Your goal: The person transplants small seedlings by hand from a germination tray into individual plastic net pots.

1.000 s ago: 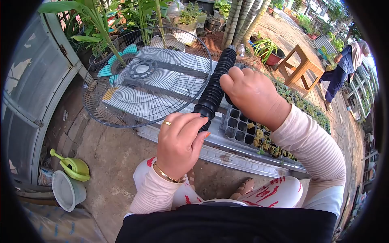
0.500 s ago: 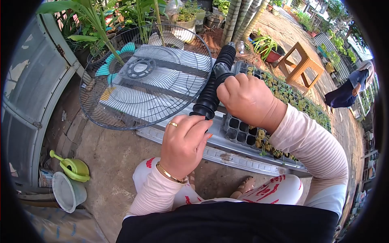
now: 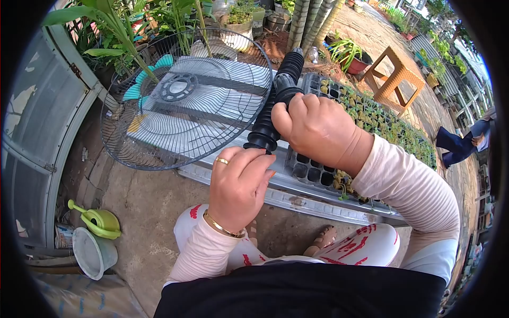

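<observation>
A black ribbed tube [image 3: 263, 130], like a rubber bellows, slants over the bench. At its lower end my left hand [image 3: 238, 180] is closed, fingertips curled round the end, which they mostly hide. My right hand [image 3: 321, 130] makes a fist around a second black piece [image 3: 286, 87] with a greyish end, lying against the tube's middle; the fist hides the rest of it. Left of the tube is a round black wire fan guard [image 3: 185, 127] on the light metal bench top [image 3: 233, 114]. A black seedling tray [image 3: 314, 172] with small plants stands beside my right hand.
Turquoise fan blades [image 3: 138, 87] show behind the guard. A yellow stool [image 3: 397, 74] and potted plants [image 3: 352, 55] stand farther back. A green watering can [image 3: 101, 222] and a grey bucket [image 3: 94, 254] sit on the floor at left. Another person [image 3: 466, 138] is at far right.
My right fist has shifted slightly left along with the black piece. My left hand keeps its hold on the tube. The person at right has moved.
</observation>
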The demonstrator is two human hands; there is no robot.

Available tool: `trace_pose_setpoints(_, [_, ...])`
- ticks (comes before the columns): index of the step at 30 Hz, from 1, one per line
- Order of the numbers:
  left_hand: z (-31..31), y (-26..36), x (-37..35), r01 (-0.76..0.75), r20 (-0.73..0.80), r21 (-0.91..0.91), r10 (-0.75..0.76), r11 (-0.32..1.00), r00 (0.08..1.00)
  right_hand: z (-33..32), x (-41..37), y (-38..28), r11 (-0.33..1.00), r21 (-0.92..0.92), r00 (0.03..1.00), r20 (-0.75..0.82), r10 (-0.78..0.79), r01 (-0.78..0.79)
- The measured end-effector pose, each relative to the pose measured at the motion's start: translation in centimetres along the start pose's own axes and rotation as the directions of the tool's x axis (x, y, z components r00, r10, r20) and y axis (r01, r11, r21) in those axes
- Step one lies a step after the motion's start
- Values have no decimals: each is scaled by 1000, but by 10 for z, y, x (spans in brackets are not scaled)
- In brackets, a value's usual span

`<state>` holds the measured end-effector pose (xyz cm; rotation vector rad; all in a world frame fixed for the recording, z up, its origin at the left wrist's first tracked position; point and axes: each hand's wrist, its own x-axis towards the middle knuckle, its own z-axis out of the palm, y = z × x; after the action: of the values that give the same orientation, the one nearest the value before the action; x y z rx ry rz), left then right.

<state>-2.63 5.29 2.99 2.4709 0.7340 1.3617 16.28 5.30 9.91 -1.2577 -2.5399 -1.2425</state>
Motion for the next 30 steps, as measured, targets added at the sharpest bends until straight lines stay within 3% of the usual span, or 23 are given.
trace_pose_setpoints(6, [1,2,2,-3,5,4,3,1000,1000,-17,-4,-4,995,90,996,80,35,-42])
trace_pose_setpoints(8, [1,4,3,3,2,6,-3,1000,1000,-24,-4,-1,918,366,980,177,90,-150])
trace_pose_setpoints(10, [1,5,4,-1,7,19,0,1000,1000,-29,-6,4,874,438,971,193,138,-211])
trace_pose_setpoints(12, [3,5,3,12,14,24,-13,1000,1000,-38,-7,9,743,578,940,234,246,-338])
trace_pose_setpoints(15, [4,9,4,15,46,40,-17,999,999,-50,-10,18,656,659,929,223,295,-367])
trace_pose_setpoints(17, [4,18,12,-24,-85,21,25,1000,996,-57,-14,18,619,683,919,235,316,-388])
trace_pose_setpoints(19, [7,25,19,-66,-67,5,67,998,996,-61,-15,14,564,769,941,141,308,-300])
trace_pose_setpoints(23, [20,33,29,-74,-140,-163,51,984,989,-67,-18,17,514,818,943,98,317,-258])
trace_pose_setpoints(25, [21,36,36,35,-122,-287,-72,957,990,-75,-22,28,526,807,941,104,322,-270])
trace_pose_setpoints(27, [21,36,41,73,-100,-337,-112,939,989,-94,-31,43,403,826,897,252,364,-395])
trace_pose_setpoints(29, [21,42,52,214,-79,-737,-395,642,915,-111,-52,54,496,748,856,185,482,-441])
trace_pose_setpoints(30, [20,36,53,186,-80,-788,-398,586,914,-113,-66,52,527,766,837,24,547,-367])
